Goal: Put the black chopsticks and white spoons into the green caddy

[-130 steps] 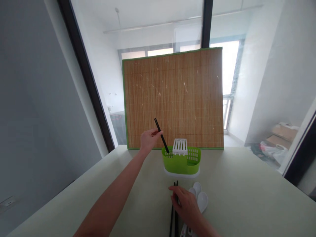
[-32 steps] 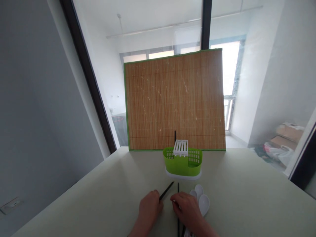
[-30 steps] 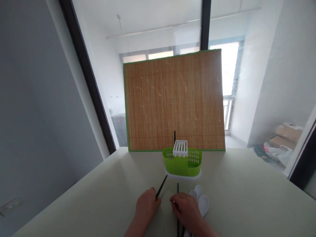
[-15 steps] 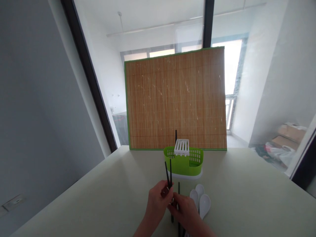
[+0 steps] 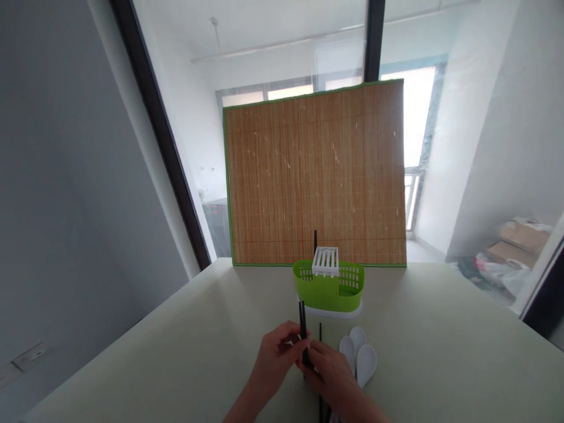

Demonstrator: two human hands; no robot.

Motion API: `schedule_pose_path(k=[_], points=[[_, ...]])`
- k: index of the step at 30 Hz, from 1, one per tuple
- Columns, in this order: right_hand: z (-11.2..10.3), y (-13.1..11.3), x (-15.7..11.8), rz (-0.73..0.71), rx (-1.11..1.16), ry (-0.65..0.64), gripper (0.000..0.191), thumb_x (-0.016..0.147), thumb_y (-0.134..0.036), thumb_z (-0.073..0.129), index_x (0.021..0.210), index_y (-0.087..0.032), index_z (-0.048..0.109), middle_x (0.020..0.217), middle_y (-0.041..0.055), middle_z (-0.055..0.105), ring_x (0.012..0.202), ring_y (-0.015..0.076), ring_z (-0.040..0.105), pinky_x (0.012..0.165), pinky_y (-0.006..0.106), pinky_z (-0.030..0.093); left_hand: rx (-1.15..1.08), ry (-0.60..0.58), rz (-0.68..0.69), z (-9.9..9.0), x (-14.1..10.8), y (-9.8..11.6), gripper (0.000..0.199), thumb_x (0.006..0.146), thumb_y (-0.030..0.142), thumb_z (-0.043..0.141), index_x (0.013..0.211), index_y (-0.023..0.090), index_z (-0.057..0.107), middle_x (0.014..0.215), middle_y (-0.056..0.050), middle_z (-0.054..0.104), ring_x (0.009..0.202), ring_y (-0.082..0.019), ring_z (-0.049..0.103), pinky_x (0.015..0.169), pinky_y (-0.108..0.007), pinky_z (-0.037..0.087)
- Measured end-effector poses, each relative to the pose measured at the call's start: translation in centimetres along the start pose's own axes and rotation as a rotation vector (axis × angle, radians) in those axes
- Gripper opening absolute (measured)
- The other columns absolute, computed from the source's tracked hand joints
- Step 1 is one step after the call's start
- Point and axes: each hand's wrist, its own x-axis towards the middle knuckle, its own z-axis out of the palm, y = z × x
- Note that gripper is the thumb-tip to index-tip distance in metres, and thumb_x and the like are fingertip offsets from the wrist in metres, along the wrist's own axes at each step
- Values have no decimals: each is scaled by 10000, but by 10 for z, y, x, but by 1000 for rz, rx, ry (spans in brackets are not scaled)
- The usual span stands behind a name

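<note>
A pair of black chopsticks (image 5: 303, 320) stands nearly upright between my hands, their tips close together. My left hand (image 5: 278, 353) pinches them from the left, fingers closed around the middle. Lower down, my right hand (image 5: 326, 365) is closed on the same pair from the right. Another black chopstick (image 5: 321, 335) lies on the table, partly hidden under my right hand. Several white spoons (image 5: 366, 365) lie just right of that hand. Ahead stands a green cutlery holder (image 5: 321, 294) with a white slatted rack (image 5: 326, 261) on top and a black stick rising behind it.
The pale table (image 5: 176, 352) stretches out on both sides. A bamboo mat (image 5: 312, 176) with green edging stands upright at the table's far edge, in front of a glass partition. Cardboard boxes (image 5: 524, 242) and plastic bags are beyond the glass at right.
The two chopsticks have come together at their tips, where they were spread apart before. They have also sunk a little lower in my hands.
</note>
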Motion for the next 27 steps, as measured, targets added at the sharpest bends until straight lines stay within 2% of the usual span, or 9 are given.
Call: schedule_pose_path(k=[5, 10, 12, 14, 16, 18, 21, 24, 27], points=[[5, 4, 0, 5, -9, -12, 49, 851, -223, 534, 850, -226, 583, 853, 2, 584, 798, 148, 569, 660, 221, 371, 101, -68, 0, -8, 3, 11, 162, 754, 288, 635, 839, 154, 664, 726, -3, 592, 549, -89, 547, 507, -195, 473], [1, 4, -1, 39, -6, 18, 76, 797, -196, 585, 860, -238, 576, 834, -18, 589, 793, 158, 560, 652, 234, 362, 323, -83, 105, -25, 11, 34, 165, 756, 313, 639, 827, 179, 703, 781, -26, 666, 703, -130, 601, 596, -194, 476], [-2, 4, -2, 51, 18, 61, 180, 796, -192, 587, 964, -253, 565, 840, -24, 594, 800, 159, 558, 665, 241, 362, 347, -18, 136, -35, 22, 50, 186, 755, 333, 640, 835, 180, 706, 797, -27, 686, 700, -133, 609, 604, -201, 484], [-3, 4, -1, 55, 35, 100, 248, 813, -185, 564, 1048, -262, 544, 835, -26, 598, 796, 156, 555, 681, 248, 361, 351, 96, 178, -46, 38, 70, 217, 734, 353, 657, 840, 171, 708, 791, -29, 697, 661, -129, 610, 589, -209, 495], [-4, 5, -1, 55, 22, 116, 239, 831, -186, 542, 1055, -267, 545, 821, -25, 599, 788, 159, 550, 683, 257, 357, 340, 212, 249, -55, 62, 88, 262, 700, 377, 682, 847, 161, 710, 794, -36, 703, 634, -130, 610, 579, -224, 510], [-4, 5, -1, 52, -16, 116, 200, 834, -184, 536, 1014, -267, 561, 811, -22, 600, 785, 167, 542, 675, 266, 349, 325, 279, 318, -60, 91, 99, 304, 682, 398, 688, 867, 158, 711, 817, -42, 706, 646, -136, 618, 583, -237, 525], [-1, 5, -2, 30, -80, 114, 172, 823, -162, 536, 954, -267, 573, 823, -20, 604, 799, 175, 533, 673, 275, 336, 317, 284, 335, -60, 140, 94, 330, 682, 407, 680, 891, 153, 707, 824, -50, 705, 672, -141, 625, 584, -241, 534], [3, 4, -2, -12, -146, 113, 152, 813, -150, 540, 904, -266, 573, 829, -23, 603, 808, 175, 527, 675, 280, 325, 389, 261, 220, -56, 182, 68, 330, 684, 383, 676, 903, 137, 694, 797, -57, 698, 636, -132, 617, 562, -240, 531], [5, 3, -1, -45, -221, 108, 109, 806, -153, 545, 837, -256, 565, 794, -27, 597, 783, 169, 519, 652, 282, 311, 462, 224, 111, -50, 210, 39, 291, 684, 352, 673, 868, 127, 691, 773, -64, 693, 626, -139, 619, 534, -239, 525]])
